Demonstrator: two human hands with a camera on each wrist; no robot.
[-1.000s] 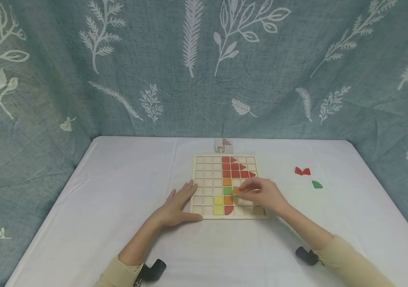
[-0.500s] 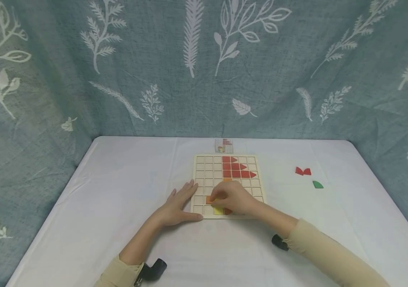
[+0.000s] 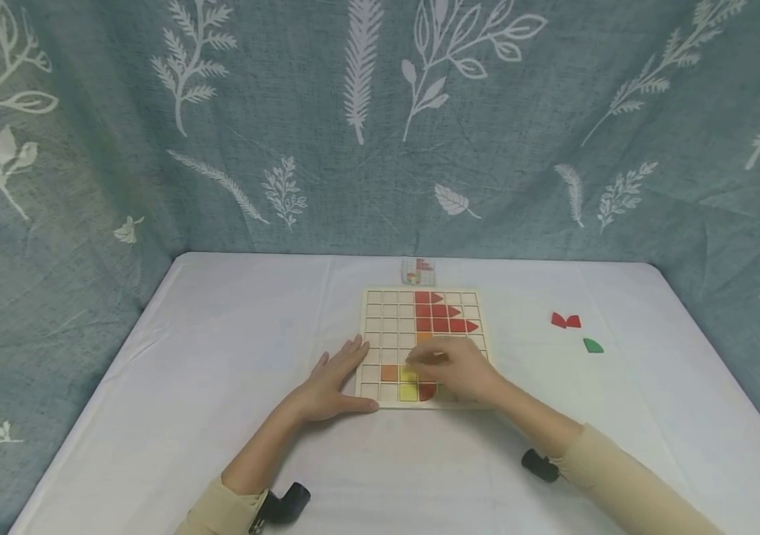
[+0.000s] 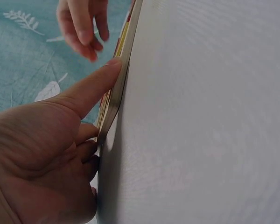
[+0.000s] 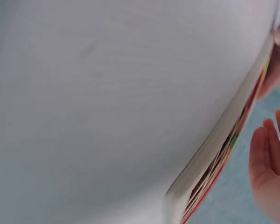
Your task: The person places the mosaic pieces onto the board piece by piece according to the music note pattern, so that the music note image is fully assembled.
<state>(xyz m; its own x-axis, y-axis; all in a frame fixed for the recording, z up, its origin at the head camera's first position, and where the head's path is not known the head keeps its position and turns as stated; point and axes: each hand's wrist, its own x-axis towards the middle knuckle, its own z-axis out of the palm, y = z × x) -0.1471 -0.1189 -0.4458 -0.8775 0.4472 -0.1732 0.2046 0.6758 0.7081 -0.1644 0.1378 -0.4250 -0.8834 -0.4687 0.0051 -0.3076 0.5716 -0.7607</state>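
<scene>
A wooden grid board (image 3: 373, 319) lies on the table with coloured tiles in its cells. My left hand (image 3: 325, 388) rests at the board's left side, fingers extended and thumb against the near left corner. Just above the board hovers my right hand (image 3: 456, 365), its fingers loosely bent with nothing seen between them in the wrist views. Left of the yellow tiles (image 3: 408, 392) sits an orange square tile (image 3: 389, 373). A red rounded tile (image 3: 427, 391) is beside them in the bottom row. Red tiles (image 3: 440, 325) form three rows higher up. My right hand covers part of the middle cells.
Two red pieces (image 3: 566, 320) and a green quarter-round piece (image 3: 593, 345) lie on the white tablecloth (image 3: 252, 319) right of the board. Behind the board stands a small pattern card (image 3: 417, 272). A patterned blue-green curtain (image 3: 286, 111) surrounds the table's far side.
My right hand carried an orange square tile leftward across the board and let it go left of the yellow tiles. It has since drawn back slightly rightward. My left hand stayed put.
</scene>
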